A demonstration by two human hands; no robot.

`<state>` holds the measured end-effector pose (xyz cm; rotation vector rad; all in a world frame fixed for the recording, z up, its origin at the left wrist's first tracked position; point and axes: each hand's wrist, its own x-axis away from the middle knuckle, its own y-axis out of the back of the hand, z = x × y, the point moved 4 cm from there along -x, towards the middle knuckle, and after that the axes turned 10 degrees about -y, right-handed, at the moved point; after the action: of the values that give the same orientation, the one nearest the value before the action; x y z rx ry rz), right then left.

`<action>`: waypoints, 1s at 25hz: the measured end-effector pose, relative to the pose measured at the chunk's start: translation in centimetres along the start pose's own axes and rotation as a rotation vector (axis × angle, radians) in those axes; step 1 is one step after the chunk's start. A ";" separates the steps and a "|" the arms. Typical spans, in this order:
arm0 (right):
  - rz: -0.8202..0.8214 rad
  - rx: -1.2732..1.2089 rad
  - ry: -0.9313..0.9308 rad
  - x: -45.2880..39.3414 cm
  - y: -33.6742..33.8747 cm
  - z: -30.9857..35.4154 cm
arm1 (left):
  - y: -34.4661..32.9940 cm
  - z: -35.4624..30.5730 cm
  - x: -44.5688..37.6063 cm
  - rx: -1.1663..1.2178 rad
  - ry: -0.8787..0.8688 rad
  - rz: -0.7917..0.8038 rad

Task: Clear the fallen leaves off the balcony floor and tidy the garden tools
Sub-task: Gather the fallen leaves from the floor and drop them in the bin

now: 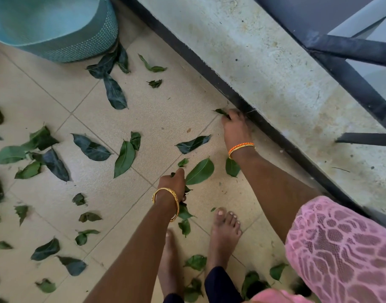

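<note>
1. Leaves (124, 157) lay scattered across the tiled floor (165, 101).
2. Left hand (172, 182) held a gathered bunch (keeping the other free for picking).
3. Right hand (234, 127) pinched a leaf (220, 111) beside the ledge (264, 73).
4. Teal basket (63, 33) stood near, likely the receptacle.

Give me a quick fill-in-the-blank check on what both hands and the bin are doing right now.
1. The right hand pinches a small leaf beside the dark ____ at the foot of the ledge.
2. The left hand grips a bunch of ____.
3. The teal bin stands at the upper ____ of the view.
4. The person's feet are ____.

Missing words: skirting strip; leaves; left; bare
</note>
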<state>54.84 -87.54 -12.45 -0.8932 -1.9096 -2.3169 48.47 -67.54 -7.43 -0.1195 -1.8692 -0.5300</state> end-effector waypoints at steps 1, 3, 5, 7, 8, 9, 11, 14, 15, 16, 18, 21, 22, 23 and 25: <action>-0.012 -0.038 -0.008 0.3 -0.5 -0.3 | 0.2 0.0 0.0 0.040 0.019 0.011; -0.031 -0.213 -0.058 1.5 -1.0 -0.7 | 0.2 -0.1 0.5 0.103 0.020 0.047; -0.012 -0.493 -0.168 3.6 -0.6 -0.5 | 0.0 -0.4 1.2 0.146 -0.025 0.080; 0.144 -0.681 -0.243 6.6 0.4 0.5 | -0.2 -0.7 1.6 0.149 -0.109 0.070; 0.260 -0.719 -0.245 8.3 1.0 1.3 | -0.2 -0.8 1.8 0.101 -0.177 0.041; 0.373 -0.735 -0.222 10.0 1.6 2.2 | -0.1 -1.1 2.1 0.007 -0.256 0.018; 0.493 -0.751 -0.159 12.9 2.8 3.7 | -0.1 -1.3 3.1 -0.179 -0.374 0.034; 0.445 -0.744 -0.167 15.1 3.2 4.5 | -0.2 -0.5 4.3 -0.161 -0.297 0.098; 0.421 -0.736 -0.192 15.5 3.2 4.5 | -0.1 0.0 4.4 -0.113 -0.230 0.119; 0.398 -0.742 -0.217 15.7 3.1 4.6 | -0.1 0.4 4.4 -0.071 -0.170 0.141; 0.371 -0.743 -0.215 16.0 3.0 4.8 | 0.0 0.9 4.0 -0.111 -0.138 0.159; 0.385 -0.619 -0.157 16.2 2.0 5.1 | 0.4 0.9 3.5 -0.310 -0.212 0.059; 0.462 -0.690 -0.188 16.0 1.4 5.0 | 0.4 0.9 3.6 -0.310 -0.215 0.042; 0.587 -0.775 -0.213 15.9 1.0 4.9 | 0.2 1.0 3.7 -0.292 -0.203 0.046; 0.855 -0.793 -0.176 15.3 0.3 4.4 | 0.0 1.3 3.8 -0.300 -0.169 0.074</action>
<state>43.98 -78.46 -5.25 -1.5728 -0.3327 -2.3543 45.95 -67.63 -4.33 -0.4429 -1.9293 -0.7659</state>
